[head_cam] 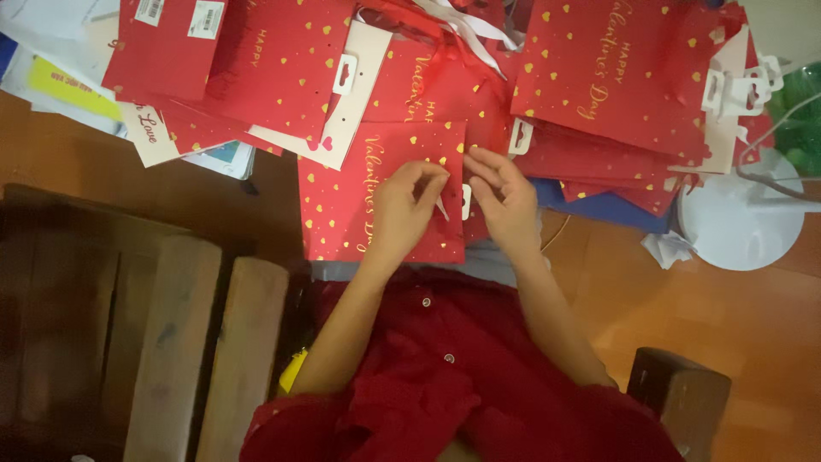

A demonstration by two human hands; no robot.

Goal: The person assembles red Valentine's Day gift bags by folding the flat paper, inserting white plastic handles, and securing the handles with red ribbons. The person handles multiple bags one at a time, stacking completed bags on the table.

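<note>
A: Left hand (409, 205) on the flat red gift bag (382, 192), fingers curled, tips pinching something small at the bag's right edge; what exactly, cannot tell.

B: Right hand (505, 198) just beside, fingers half bent, tips meeting the same edge by a white tag (466, 201). Grip loose, not clenched.

A: Bag flat on the lap, gold hearts and script up, left edge free, lower edge over the red dress (445, 376).

B: Open room: little above, crowded by a stack of red bags (611, 73) at upper right and a fanned heap of red bags (256, 60) at upper left. White ribbon (470, 26) between them.

A: More room low right, bare orange floor (753, 325). White round base (740, 227) near the stack's right corner.

B: Left side taken by wooden bench slats (205, 342), dark gap beside. Small dark wooden block (680, 393) at lower right. Blue sheet (607, 210) under the stack's edge.
</note>
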